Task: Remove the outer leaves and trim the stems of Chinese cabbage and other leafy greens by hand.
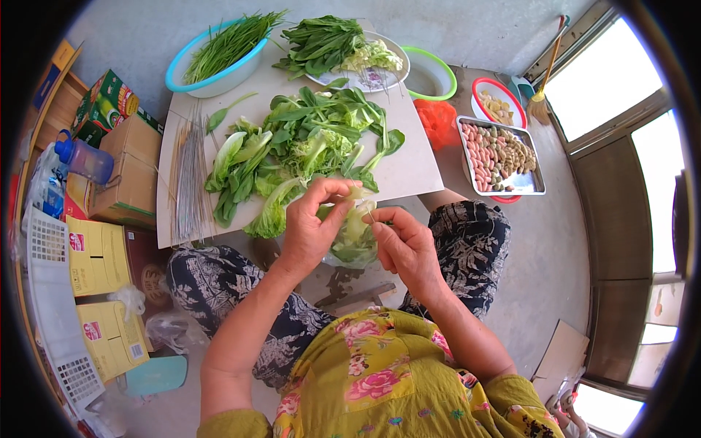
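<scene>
Between finger and thumb, my left hand (315, 222) pinches a pale lettuce piece (358, 192) near the table's front edge. My right hand (406, 246) grips a thin skewer (371, 214), close to another pale leaf base. Whether the skewer passes through both pieces is too small to tell. Below my hands is a clear plastic bag (350, 249) with leafy greens in it, partly hidden by my fingers. On the table (405, 169), just beyond my hands, lies a loose heap of lettuce and dark green leaves (323, 126). Many thin skewers (190, 180) are laid out at the table's left side.
Behind the heap stand a blue-rimmed basin (219, 87) of chives and a plate (383, 82) of greens. To the right are a green-rimmed basin (453, 82), a red plastic bag (435, 123) and a metal tray (509, 186) of skewered foods. Cardboard boxes (128, 169) line the left.
</scene>
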### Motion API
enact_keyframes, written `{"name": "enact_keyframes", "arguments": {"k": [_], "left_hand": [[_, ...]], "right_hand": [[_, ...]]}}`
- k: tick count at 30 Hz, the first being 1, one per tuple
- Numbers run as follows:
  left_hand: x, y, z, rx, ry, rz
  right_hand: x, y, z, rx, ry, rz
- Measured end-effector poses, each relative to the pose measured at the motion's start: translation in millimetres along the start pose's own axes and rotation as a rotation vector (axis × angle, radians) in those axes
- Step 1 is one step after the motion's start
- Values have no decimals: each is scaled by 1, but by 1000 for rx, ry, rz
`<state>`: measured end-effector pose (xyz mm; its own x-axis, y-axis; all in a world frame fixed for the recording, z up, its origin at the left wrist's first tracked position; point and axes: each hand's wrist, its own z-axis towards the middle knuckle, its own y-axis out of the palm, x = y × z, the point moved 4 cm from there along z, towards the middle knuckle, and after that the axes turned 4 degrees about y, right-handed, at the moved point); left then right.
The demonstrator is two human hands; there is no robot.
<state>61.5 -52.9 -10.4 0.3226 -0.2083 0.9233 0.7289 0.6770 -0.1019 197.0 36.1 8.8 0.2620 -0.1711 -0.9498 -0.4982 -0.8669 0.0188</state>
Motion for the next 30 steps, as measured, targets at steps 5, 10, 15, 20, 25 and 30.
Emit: {"name": "enact_keyframes", "arguments": {"k": [5,10,15,20,25,30], "left_hand": [[-1,9,-3,-80,28,-46],[-50,-37,15,145,-179,-134],[-142,-117,6,217,-377,457],[-146,-89,-8,118,-77,985],[-142,-89,-3,99,-129,1018],[-130,-108,8,257,-319,606]], "right_hand": [[6,-6,6,30,6,48],[18,-23,2,62,7,77],[30,-35,-6,79,4,102],[37,-42,-10,67,1,97],[41,-45,-15,56,25,72],[42,-40,-15,46,29,35]]}}
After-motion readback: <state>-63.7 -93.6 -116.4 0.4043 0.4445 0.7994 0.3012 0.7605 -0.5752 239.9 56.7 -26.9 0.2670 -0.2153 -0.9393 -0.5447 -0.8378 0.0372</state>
